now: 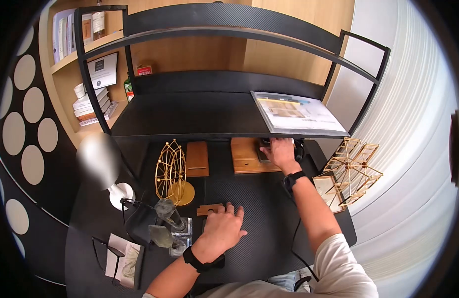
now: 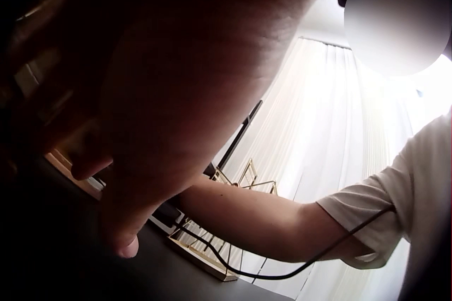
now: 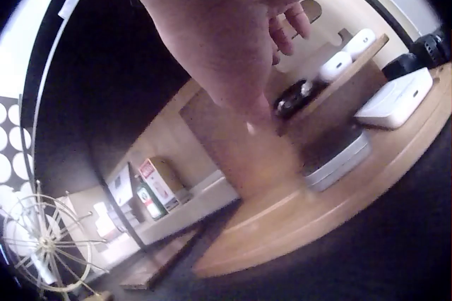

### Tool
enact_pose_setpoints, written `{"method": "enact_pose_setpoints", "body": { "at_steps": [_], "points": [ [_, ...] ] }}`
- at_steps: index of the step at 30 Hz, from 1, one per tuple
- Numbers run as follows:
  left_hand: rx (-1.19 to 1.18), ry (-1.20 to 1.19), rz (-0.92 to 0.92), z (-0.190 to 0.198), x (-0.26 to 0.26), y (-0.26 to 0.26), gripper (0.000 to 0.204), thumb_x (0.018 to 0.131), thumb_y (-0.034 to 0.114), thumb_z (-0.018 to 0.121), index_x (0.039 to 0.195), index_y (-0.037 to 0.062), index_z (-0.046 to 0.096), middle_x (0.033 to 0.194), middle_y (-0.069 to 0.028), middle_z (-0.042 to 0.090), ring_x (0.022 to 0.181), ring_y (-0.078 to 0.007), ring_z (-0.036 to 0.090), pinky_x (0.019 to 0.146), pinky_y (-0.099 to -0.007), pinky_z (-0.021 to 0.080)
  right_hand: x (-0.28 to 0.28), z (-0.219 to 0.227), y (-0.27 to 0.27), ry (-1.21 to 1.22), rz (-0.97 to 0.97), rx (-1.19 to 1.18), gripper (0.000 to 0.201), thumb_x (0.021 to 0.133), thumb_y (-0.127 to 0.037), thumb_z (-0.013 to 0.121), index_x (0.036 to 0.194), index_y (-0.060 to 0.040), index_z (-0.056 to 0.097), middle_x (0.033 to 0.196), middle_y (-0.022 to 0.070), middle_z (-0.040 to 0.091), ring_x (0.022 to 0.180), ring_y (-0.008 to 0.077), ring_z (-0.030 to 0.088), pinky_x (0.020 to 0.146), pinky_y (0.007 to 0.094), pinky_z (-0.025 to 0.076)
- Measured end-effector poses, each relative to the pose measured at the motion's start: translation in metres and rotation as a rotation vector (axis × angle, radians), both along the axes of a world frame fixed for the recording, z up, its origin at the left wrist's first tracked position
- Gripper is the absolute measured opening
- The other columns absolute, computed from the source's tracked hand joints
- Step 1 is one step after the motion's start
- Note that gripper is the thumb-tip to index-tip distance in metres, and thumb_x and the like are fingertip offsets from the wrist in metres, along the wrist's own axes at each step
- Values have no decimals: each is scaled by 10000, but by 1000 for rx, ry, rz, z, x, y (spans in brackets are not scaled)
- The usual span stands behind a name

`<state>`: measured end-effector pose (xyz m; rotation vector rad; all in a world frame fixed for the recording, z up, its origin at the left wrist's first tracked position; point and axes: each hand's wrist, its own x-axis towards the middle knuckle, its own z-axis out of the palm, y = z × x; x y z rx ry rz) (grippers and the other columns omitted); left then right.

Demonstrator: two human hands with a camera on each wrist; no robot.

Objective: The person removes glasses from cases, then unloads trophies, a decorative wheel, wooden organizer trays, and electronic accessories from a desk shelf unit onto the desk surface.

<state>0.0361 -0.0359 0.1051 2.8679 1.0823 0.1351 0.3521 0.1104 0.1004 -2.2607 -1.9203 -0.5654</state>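
Black carbon-weave desk point(image 1: 269, 218) fills the space in front of me, under a black shelf frame with a laminated sheet point(image 1: 295, 115) lying on its lower shelf, and wood-panelled wall and shelving behind. I take the wooden organiser tray point(image 1: 245, 155) at the back of the desk as my landmark. My right hand point(image 1: 280, 151) reaches onto the right end of that tray, under the shelf edge, fingers spread over the dark gadgets there; from the head view I cannot tell whether it grips anything, and the right wrist view shows my fingers point(image 3: 289, 22) hanging loose above a white earbud case point(image 3: 354, 43), a dark round item point(image 3: 295, 96) and a flat white box point(image 3: 395, 98), none of them clasped. My left hand point(image 1: 223, 227) lies well in front of the tray, near me, palm down with fingers relaxed, its fingertips touching a small flat wooden block point(image 1: 209, 209). Left of the tray sits a second wooden board point(image 1: 196, 158), and left of that a gold wire Ferris wheel point(image 1: 172, 171). A white desk lamp point(image 1: 103, 164) stands further left. Right of the tray are two wooden lattice models point(image 1: 353, 169). Near my left wrist stand some clear glass pieces point(image 1: 171, 223) and folded eyeglasses on paper point(image 1: 121, 258).
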Motion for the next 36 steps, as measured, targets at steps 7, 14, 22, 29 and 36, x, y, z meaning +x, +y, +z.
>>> {"method": "enact_pose_setpoints", "body": {
  "at_steps": [7, 14, 22, 29, 36],
  "points": [
    [-87, -457, -4, -13, 20, 15, 468, 948, 339, 772, 1272, 8, 703, 1122, -191, 741, 1027, -325, 741, 791, -432, 624, 19, -12, 5, -171, 131, 12, 471, 902, -359, 769, 1260, -58, 708, 1212, 132, 746, 1219, 314, 655, 1100, 469, 449],
    [-1171, -1306, 253, -36, 45, 20, 594, 1050, 313, 697, 1527, 6, 524, 1398, -160, 652, 1219, -268, 678, 948, -387, 599, -28, 2, -65, 145, 536, 314, 324, 907, -251, 764, 1132, -28, 694, 1037, 133, 724, 1031, 359, 655, 957, 482, 490],
    [-1674, -1779, 258, -53, 36, 32, 221, 1130, 269, 556, 1230, 80, 614, 1151, -101, 702, 1065, -264, 716, 956, -410, 566, -97, 7, -126, 445, 906, 35, 390, 894, -146, 815, 1222, -25, 642, 1354, 134, 708, 1099, 310, 725, 890, 384, 605],
    [-1230, -1471, 358, -45, 36, 36, 252, 1120, 125, 547, 1329, 7, 469, 1068, -125, 636, 886, -191, 707, 687, -287, 524, -71, -11, -87, 1376, 864, -510, 551, 947, -114, 815, 1450, -56, 596, 1216, 112, 747, 1023, 146, 711, 864, 316, 586],
    [-25, -844, 157, -47, 12, 59, 339, 1046, 17, 569, 1373, 12, 480, 1157, -220, 618, 846, -351, 701, 713, -413, 554, -85, -10, -79, 1256, 708, -270, 452, 782, -36, 921, 1186, 11, 724, 880, 60, 776, 834, 126, 729, 819, 302, 581]
  ]
}}
